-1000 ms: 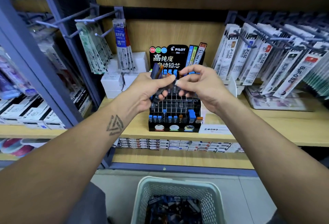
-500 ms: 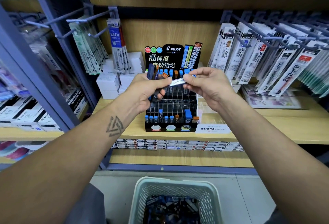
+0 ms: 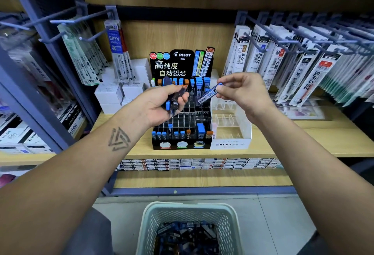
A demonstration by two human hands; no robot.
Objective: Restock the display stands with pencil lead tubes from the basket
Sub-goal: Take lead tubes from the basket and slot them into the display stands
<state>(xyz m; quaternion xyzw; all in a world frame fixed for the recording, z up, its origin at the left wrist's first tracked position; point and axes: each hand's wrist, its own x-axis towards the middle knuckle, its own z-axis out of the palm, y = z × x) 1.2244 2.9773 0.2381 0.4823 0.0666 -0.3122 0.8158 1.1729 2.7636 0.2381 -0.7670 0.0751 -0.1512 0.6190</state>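
Observation:
My left hand [image 3: 162,103] grips a bundle of lead tubes [image 3: 177,97] with blue and orange caps, in front of the black Pilot display stand [image 3: 182,145]. My right hand [image 3: 242,90] pinches a single blue-capped lead tube [image 3: 208,94] by its upper end, tilted, above the stand's right side. The stand's slots hold a row of tubes at the front and another at the back, with many middle slots bare. A clear Mono display stand [image 3: 230,143] sits just to the right. On the floor below, a pale mesh basket [image 3: 153,222] holds many more tubes.
Refill packs hang from blue pegs [image 3: 303,38] at the right and left. White boxes [image 3: 113,92] are stacked left of the stand. The wooden shelf [image 3: 303,143] runs across, with small boxes stacked on the shelf underneath.
My hands have drawn apart: the right hand pulled one tube out of the left hand's bundle and moved it to the right. The left hand dropped slightly with the rest.

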